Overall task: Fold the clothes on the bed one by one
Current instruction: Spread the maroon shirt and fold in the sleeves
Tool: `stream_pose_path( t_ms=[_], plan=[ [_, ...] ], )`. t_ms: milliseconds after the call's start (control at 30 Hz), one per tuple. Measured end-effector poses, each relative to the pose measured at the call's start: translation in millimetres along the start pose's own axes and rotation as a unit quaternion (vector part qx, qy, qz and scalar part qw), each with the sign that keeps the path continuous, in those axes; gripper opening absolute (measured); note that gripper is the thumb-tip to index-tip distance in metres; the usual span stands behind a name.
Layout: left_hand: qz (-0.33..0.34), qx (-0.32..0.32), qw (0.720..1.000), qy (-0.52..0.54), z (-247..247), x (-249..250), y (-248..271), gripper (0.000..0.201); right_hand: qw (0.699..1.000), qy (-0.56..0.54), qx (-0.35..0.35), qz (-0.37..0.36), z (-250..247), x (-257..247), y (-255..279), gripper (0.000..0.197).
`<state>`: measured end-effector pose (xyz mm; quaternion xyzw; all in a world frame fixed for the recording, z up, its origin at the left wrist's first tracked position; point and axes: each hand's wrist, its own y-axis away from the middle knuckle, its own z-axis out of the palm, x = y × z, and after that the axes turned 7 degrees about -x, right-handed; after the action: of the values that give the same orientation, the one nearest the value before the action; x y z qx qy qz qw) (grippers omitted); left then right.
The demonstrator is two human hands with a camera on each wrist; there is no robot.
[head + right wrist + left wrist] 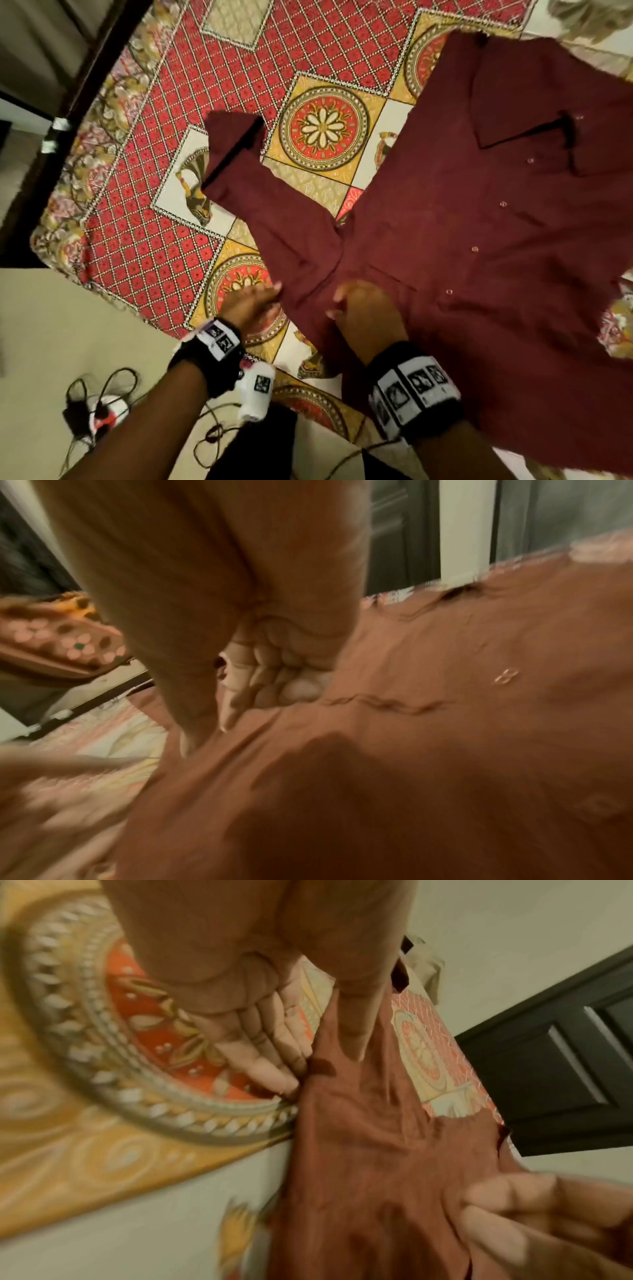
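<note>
A maroon button shirt (479,240) lies front up on the patterned bedspread (239,61), its long sleeve (246,178) stretched out to the left. My left hand (257,301) is at the shirt's near-left edge by the shoulder. In the left wrist view, that left hand (322,1069) has its thumb on top of the cloth (369,1164) and its fingers (274,1069) at the hem, pinching it. My right hand (356,308) sits just to the right on the shirt. Seen from the right wrist, this hand (240,718) has fingers curled into the fabric (445,723).
The bed's near-left corner drops to a pale floor with a tangle of cables and a small device (99,411). A dark wooden frame (85,85) runs along the bed's far left side. Another pale cloth (589,17) lies at the top right.
</note>
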<state>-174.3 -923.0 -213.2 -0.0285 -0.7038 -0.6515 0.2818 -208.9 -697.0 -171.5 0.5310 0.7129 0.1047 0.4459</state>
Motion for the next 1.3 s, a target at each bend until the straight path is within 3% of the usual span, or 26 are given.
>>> stream_pose_path(
  t_ms=[67, 167, 267, 400, 533, 667, 767, 800, 833, 867, 900, 933, 1000, 1067, 1133, 1200, 1233, 1267, 1300],
  plan=[
    [0.031, -0.018, 0.998, 0.044, -3.7, 34.4, -14.4, 0.033, 0.994, -0.103, -0.017, -0.034, 13.6, -19.1, -29.2, 0.025],
    [0.074, -0.008, 0.991, 0.111, -8.1, 103.4, -44.1, 0.015, 0.981, -0.194, -0.019, -0.022, 31.0, -31.2, -61.1, 0.033],
    [0.087, -0.091, 0.984, 0.122, -10.8, 166.2, -70.7, 0.044, 0.975, -0.219, 0.01, 0.039, 45.4, -29.4, -79.7, 0.032],
    [0.065, -0.164, 0.981, 0.081, -13.5, 235.8, -75.4, 0.038, 0.981, -0.142, 0.022, 0.132, 57.1, -47.7, -91.9, 0.043],
    [0.117, -0.13, 0.985, 0.007, -29.3, 281.3, -86.3, 0.051, 0.972, -0.068, 0.014, 0.226, 59.7, -66.7, -104.7, 0.054],
    [0.099, -0.229, 0.968, 0.04, -40.0, 289.0, -71.0, 0.03, 0.959, -0.021, 0.016, 0.282, 59.1, -78.6, -109.9, 0.055],
    [0.069, -0.221, 0.97, 0.079, -41.5, 279.8, -59.0, 0.022, 0.954, 0.008, 0.006, 0.3, 62.5, -80.9, -116.4, 0.063],
    [0.096, -0.177, 0.979, 0.022, -41.4, 276.1, -61.4, 0.044, 0.952, 0.017, 0.003, 0.305, 62.4, -81.1, -117.6, 0.066],
    [0.138, -0.113, 0.98, -0.087, -42.2, 273.0, -65.2, 0.08, 0.949, 0.027, 0.006, 0.313, 62.6, -81.3, -119.1, 0.067],
    [0.205, -0.025, 0.948, -0.241, -44.6, 271.0, -71.7, 0.109, 0.946, 0.035, 0.009, 0.321, 61.7, -82.1, -120.0, 0.066],
    [0.275, 0.054, 0.877, -0.39, -50.0, 268.1, -76.9, 0.126, 0.943, 0.04, 0.006, 0.329, 63.7, -83.9, -119.8, 0.066],
    [0.332, 0.104, 0.79, -0.505, -54.7, 265.1, -82.5, 0.13, 0.941, 0.042, 0.004, 0.337, 63.5, -86.7, -119.4, 0.067],
    [0.42, 0.099, 0.644, -0.631, -54.2, 259.9, -91.2, 0.106, 0.94, 0.026, 0.012, 0.341, 67.7, -91.3, -120.7, 0.067],
    [0.464, 0.035, 0.552, -0.692, -40.9, 259.0, -96.5, 0.078, 0.938, 0.025, 0.027, 0.346, 68.1, -94.9, -122.7, 0.059],
    [0.418, 0.003, 0.504, -0.756, -30.9, 261.2, -108.3, 0.076, 0.934, 0.04, 0.023, 0.355, 65.8, -97.6, -122.7, 0.059],
    [0.36, -0.007, 0.473, -0.804, -26.5, 268.2, -119.8, 0.079, 0.937, 0.053, -0.002, 0.346, 63.5, -94.7, -121.7, 0.068],
    [0.354, -0.013, 0.475, -0.806, -25.9, 270.8, -126.0, 0.072, 0.938, 0.053, -0.007, 0.343, 62.5, -92.8, -121.3, 0.071],
    [0.365, -0.028, 0.499, -0.786, -25.8, 273.9, -127.0, 0.059, 0.938, 0.054, -0.005, 0.342, 59.7, -91.8, -120.8, 0.071],
    [0.395, -0.045, 0.551, -0.733, -26.9, 279.1, -124.4, 0.043, 0.94, 0.051, -0.002, 0.337, 59.4, -91.6, -120.0, 0.068]
  ],
)
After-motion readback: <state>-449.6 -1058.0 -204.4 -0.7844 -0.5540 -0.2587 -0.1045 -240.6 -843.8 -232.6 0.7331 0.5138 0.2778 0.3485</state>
